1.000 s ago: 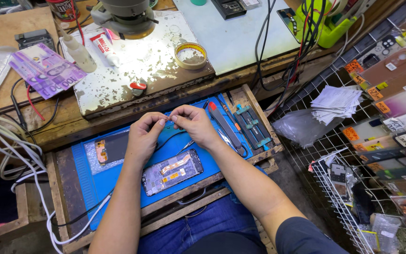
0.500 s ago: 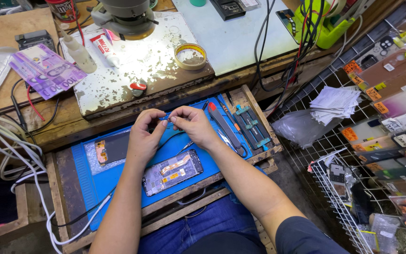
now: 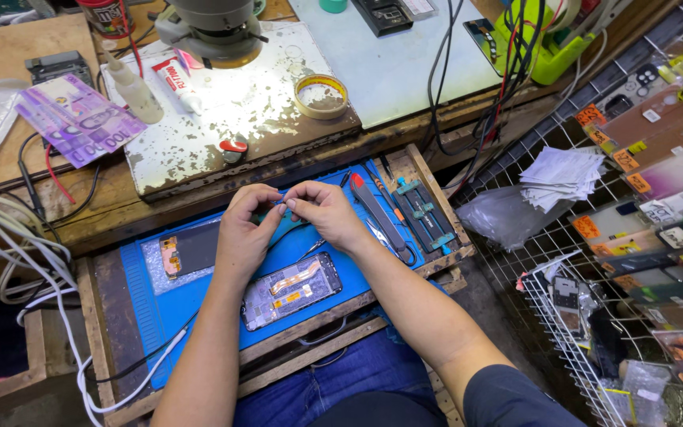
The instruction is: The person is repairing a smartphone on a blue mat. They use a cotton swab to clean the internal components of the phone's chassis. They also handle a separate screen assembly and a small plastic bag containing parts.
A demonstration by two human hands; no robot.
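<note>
At the left of the blue mat [image 3: 148,308] we see a removed phone panel [image 3: 191,250] set aside. Our left hand [image 3: 244,231] and right hand [image 3: 327,212] meet over the mat's far edge, fingertips pinching a tiny part [image 3: 281,201] we cannot identify. Just near of them the opened phone [image 3: 292,289] lies with its insides exposed, so reassembly looks unfinished. Tweezers [image 3: 311,249] and a screwdriver [image 3: 377,209] wait to the right.

wooden drawer tray [image 3: 436,175], blue mat [image 3: 169,304], opened phone [image 3: 292,289]
</note>
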